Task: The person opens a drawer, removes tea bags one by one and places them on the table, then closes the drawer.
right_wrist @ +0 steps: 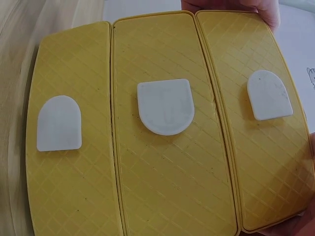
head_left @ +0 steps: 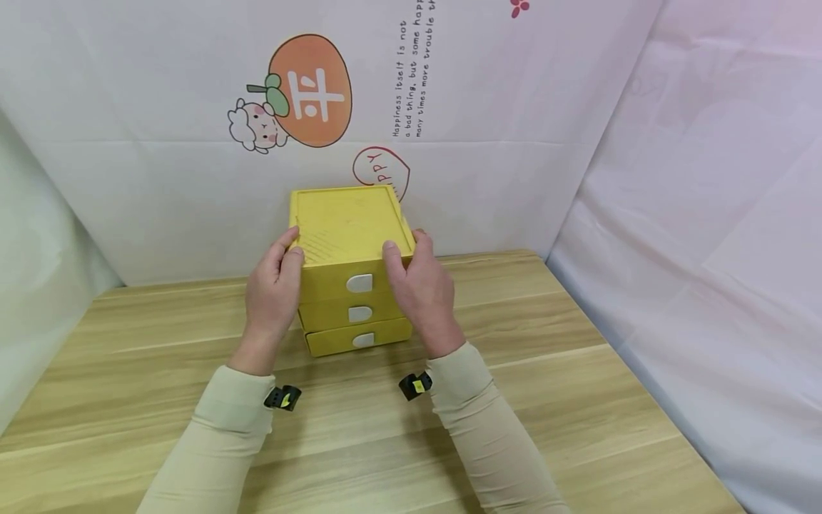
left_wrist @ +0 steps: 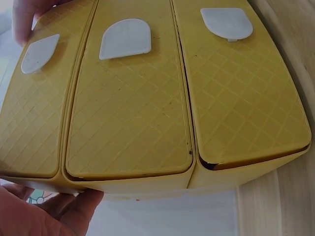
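A yellow mini drawer unit (head_left: 349, 225) stands at the table's back. Its three stacked drawers face me, each with a white rounded pull (right_wrist: 166, 105). My left hand (head_left: 272, 300) grips the left side, thumb near the top front corner. The right hand (head_left: 424, 293) holds the opposite side, its thumb over the top front edge and its fingers along the side, partly hidden. The bottom drawer (left_wrist: 251, 98) shows a dark gap at its left corner in the left wrist view. Fingers of my left hand (left_wrist: 74, 214) press the side wall there.
The wood-grain table (head_left: 565, 400) spreads in front and to both sides of the unit. Behind it hangs a white printed cloth (head_left: 167, 200) with an orange fruit drawing and text. More white cloth (head_left: 719, 235) borders the right side.
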Action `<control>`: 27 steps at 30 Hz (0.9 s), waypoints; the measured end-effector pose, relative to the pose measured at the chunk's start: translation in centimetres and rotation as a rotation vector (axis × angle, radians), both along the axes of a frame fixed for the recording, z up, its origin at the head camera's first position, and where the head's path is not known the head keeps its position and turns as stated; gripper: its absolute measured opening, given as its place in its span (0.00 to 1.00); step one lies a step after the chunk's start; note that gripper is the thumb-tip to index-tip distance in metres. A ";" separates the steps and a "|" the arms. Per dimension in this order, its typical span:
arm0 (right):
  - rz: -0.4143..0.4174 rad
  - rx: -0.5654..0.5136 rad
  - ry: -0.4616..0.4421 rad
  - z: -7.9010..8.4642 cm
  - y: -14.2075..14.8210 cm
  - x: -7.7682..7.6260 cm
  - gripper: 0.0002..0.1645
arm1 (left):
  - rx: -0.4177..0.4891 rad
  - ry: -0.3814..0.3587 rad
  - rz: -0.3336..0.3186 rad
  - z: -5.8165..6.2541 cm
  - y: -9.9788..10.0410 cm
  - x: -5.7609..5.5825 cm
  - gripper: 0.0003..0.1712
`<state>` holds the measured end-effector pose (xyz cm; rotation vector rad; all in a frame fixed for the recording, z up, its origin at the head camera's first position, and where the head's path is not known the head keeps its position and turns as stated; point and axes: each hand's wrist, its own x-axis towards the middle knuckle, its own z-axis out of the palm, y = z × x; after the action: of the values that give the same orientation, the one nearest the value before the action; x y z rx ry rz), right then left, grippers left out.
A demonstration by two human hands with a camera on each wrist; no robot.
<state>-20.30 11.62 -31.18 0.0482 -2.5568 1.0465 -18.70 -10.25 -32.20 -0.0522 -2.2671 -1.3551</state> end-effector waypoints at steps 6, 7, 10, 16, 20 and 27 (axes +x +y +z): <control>0.000 0.003 0.019 -0.1 -0.5 0.0 0.40 | 0.011 -0.008 0.016 0.1 -0.3 0.0 0.28; 0.001 0.003 0.021 -0.1 -0.6 0.0 0.39 | 0.011 -0.005 0.014 0.1 -0.4 0.0 0.28; 0.002 0.002 0.026 -0.1 -0.8 0.0 0.38 | 0.018 0.003 0.008 0.2 -0.6 0.2 0.28; 0.008 -0.007 0.020 -0.1 -1.2 0.0 0.39 | 0.024 -0.017 0.004 0.4 -0.8 0.2 0.28; 0.007 -0.006 0.019 -0.1 -1.3 0.0 0.40 | 0.026 -0.027 0.011 0.4 -0.9 0.1 0.28; 0.003 -0.004 0.021 -0.1 -1.6 0.0 0.41 | 0.039 -0.056 0.011 0.6 -1.1 0.1 0.29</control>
<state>-20.26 9.98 -31.29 0.0618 -2.5370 1.0465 -18.58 -11.40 -31.64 0.0115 -2.2819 -1.4114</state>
